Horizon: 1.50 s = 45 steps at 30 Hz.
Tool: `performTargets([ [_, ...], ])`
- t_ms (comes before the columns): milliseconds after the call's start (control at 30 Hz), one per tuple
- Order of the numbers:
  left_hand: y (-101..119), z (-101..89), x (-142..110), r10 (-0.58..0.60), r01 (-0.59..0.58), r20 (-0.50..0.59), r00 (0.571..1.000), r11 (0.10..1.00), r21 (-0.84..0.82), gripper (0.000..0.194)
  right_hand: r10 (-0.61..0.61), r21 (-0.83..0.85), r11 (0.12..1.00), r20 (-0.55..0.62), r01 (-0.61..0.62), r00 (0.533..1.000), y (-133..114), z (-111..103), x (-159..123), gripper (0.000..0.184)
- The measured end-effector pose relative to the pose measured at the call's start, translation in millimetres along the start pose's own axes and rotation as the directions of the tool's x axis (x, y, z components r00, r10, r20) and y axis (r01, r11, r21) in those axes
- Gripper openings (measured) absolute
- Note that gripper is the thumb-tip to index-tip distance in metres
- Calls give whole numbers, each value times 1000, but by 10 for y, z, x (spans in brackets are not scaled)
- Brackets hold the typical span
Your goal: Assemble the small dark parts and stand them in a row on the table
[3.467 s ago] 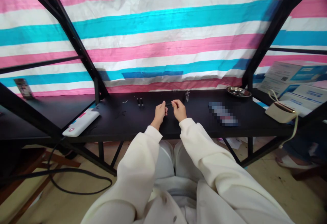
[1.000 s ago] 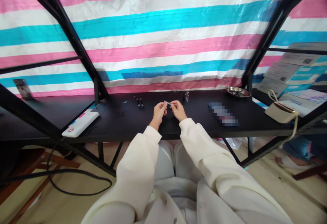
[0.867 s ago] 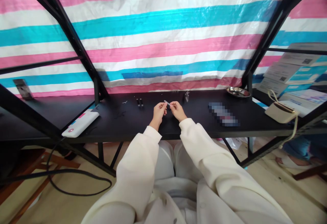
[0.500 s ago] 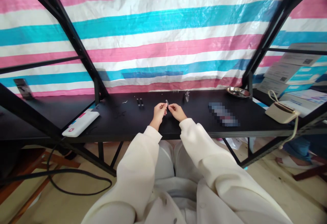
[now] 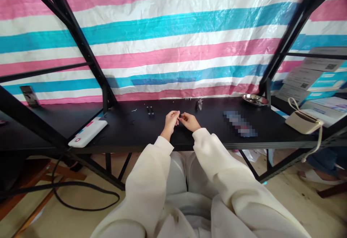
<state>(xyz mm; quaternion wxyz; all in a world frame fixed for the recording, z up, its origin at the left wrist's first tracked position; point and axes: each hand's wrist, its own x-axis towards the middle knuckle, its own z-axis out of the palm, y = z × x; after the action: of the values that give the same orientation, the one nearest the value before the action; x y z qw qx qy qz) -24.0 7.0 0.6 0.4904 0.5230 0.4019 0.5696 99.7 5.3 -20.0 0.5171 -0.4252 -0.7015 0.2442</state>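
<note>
My left hand (image 5: 170, 121) is closed with its fingers curled, just above the black table. My right hand (image 5: 191, 122) pinches close against it, fingertips almost touching. Between them shows a small dark piece (image 5: 180, 115), mostly hidden by the fingers; its kind cannot be made out. To the left of my hands stand two short black cylinders (image 5: 150, 110) with pale bands. Behind them, to the right, lie a small clear bag of metal bits (image 5: 200, 104) and a row of tiny metal pieces (image 5: 187, 98).
A white rectangular case (image 5: 88, 133) lies at the left. On the right are a blurred-out flat item (image 5: 240, 123), a round metal dish (image 5: 255, 100), a beige purse (image 5: 304, 121) and stacked boxes (image 5: 306, 82). Black frame posts (image 5: 92, 60) rise on both sides.
A thin silvery stick showed between my fingertips and turned more upright; now only a small dark piece shows. My left hand has curled further. The whole view has shifted slightly.
</note>
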Motion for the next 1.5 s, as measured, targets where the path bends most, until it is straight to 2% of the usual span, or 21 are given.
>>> performTargets([
  [133,7,-19,25,10,-13,-73,997,999,-47,25,-4,-47,999,-24,3,1000,-16,17,18,19],
  [233,25,-29,35,-3,-10,-175,984,997,-77,22,109,-145,981,-111,-125,988,-6,-54,93,16],
  [333,43,-33,32,-50,29,-216,975,994,-102,19,240,-295,910,-195,-290,951,42,-254,221,12],
  [433,41,-32,27,-71,51,-201,977,993,-105,17,326,-416,808,-273,-417,905,157,-522,353,13],
  [567,17,-29,30,-63,48,-180,982,995,-85,15,420,-474,724,-274,-502,865,367,-775,447,17],
  [733,2,-27,39,-64,53,-170,983,996,-70,14,409,-519,704,-262,-485,874,503,-816,475,20],
  [1167,27,-4,34,-86,76,-164,983,995,-67,13,428,-594,659,-207,-461,880,541,-788,484,17],
  [1500,7,-11,48,-91,81,-156,984,994,-71,16,437,-583,628,-284,-516,854,535,-917,391,21],
])
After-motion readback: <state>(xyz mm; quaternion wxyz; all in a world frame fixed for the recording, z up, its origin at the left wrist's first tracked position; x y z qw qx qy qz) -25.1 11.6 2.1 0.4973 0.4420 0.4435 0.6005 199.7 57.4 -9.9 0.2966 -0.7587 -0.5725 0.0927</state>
